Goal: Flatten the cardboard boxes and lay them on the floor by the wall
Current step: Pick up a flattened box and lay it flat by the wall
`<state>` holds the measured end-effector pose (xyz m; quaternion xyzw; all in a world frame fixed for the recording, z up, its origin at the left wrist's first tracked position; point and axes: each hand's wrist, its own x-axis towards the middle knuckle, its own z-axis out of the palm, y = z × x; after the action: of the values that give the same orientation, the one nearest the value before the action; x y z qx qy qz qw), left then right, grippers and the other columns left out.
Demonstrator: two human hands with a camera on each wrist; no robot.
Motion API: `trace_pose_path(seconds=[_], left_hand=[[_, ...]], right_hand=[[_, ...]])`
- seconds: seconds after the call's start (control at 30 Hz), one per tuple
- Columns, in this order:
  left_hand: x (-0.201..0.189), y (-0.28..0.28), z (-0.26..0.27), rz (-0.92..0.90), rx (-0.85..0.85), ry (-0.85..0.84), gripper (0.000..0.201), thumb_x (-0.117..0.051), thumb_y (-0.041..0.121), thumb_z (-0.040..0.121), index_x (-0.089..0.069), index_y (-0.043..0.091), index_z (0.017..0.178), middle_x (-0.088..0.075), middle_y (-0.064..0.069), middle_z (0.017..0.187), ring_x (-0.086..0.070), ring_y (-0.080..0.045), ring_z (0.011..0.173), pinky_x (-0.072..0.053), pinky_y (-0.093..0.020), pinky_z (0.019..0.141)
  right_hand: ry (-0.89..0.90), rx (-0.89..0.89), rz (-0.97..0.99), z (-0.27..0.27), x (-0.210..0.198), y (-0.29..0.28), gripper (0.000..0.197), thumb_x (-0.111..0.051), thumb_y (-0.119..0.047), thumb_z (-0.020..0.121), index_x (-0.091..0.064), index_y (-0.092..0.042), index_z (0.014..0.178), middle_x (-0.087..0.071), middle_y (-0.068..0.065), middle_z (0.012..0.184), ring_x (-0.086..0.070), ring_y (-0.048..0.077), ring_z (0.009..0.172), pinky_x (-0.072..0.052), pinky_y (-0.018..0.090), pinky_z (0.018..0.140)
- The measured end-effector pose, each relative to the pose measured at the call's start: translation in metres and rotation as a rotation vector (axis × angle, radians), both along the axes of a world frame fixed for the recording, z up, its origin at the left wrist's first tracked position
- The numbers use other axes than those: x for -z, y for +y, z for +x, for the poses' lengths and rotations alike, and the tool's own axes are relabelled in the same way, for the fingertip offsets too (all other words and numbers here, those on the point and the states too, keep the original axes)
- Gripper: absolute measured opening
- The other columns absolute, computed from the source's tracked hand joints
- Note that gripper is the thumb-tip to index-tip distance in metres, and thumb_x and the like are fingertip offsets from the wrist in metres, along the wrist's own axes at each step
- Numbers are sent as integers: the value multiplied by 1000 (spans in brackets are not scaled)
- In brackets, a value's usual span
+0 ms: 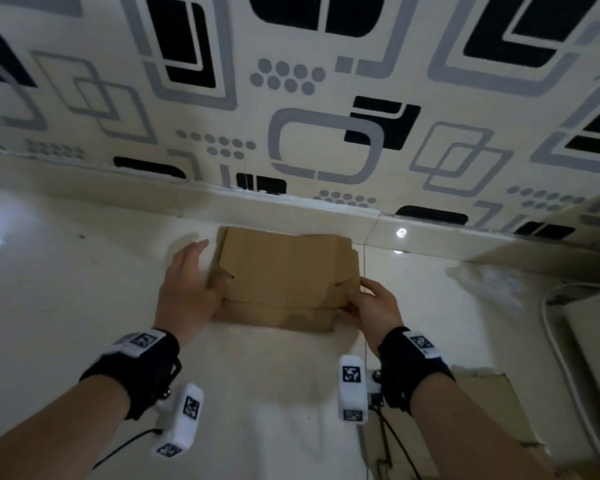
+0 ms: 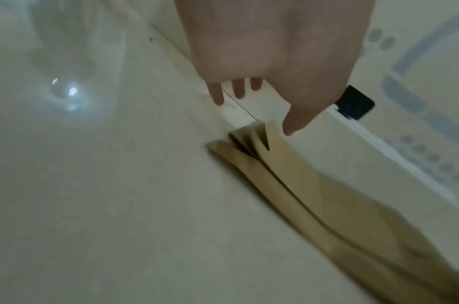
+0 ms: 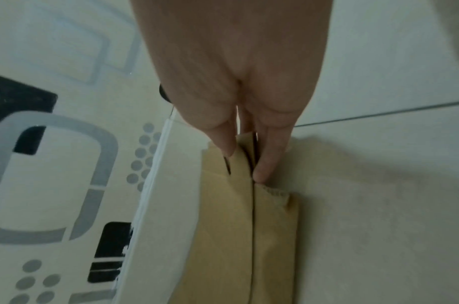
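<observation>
Several flattened brown cardboard boxes (image 1: 284, 271) lie stacked, edges uneven, beside the wall (image 1: 291, 98).

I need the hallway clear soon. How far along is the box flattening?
Done: flattened boxes lie stacked on the floor against the wall. In hand: the right hand pinches the stack's edge, and the left hand, fingers straight, rests at its other side. Left: more cardboard lies near the right arm; whether it's flattened is unclear.
</observation>
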<state>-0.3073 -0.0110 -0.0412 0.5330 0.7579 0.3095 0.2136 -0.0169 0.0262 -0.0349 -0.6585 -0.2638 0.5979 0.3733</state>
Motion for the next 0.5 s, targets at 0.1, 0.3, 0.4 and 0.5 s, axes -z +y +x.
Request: trace_pose_path(seconds=[0.1,0.3,0.4,0.5], left_hand=[[7,-10,-3,-67,196,248,53,-73,29,86,-60,24,138,-53,0,145,-47,-28,131,-43,-43,101],[23,-14,-2,-238,322,355,55,-63,43,94,-52,32,147,-32,11,161,-22,-15,148,-21,-30,115],[20,-10,4,-264,290,450,49,-60,46,93,-58,36,141,-38,9,159,-26,-18,147,-22,-39,114],[3,-8,28,-171,250,433,41,-57,47,82,-76,23,110,-59,-4,135,-45,-27,129,-33,-48,100]], right_hand=[[9,17,27,-12,12,-1,42,-67,4,86,-54,-5,124,-67,18,112,-70,25,90,-61,25,62],[-469,-262,187,-6,26,-5,20,-60,-9,85,-70,-7,102,-73,17,92,-69,26,85,-59,36,78],[-616,-393,163,11,21,-9,37,-54,-20,85,-71,-10,116,-66,20,103,-65,31,94,-53,33,87],[-724,-358,116,39,6,-18,51,-54,-19,90,-55,-19,141,-48,13,135,-49,30,126,-42,39,110]])
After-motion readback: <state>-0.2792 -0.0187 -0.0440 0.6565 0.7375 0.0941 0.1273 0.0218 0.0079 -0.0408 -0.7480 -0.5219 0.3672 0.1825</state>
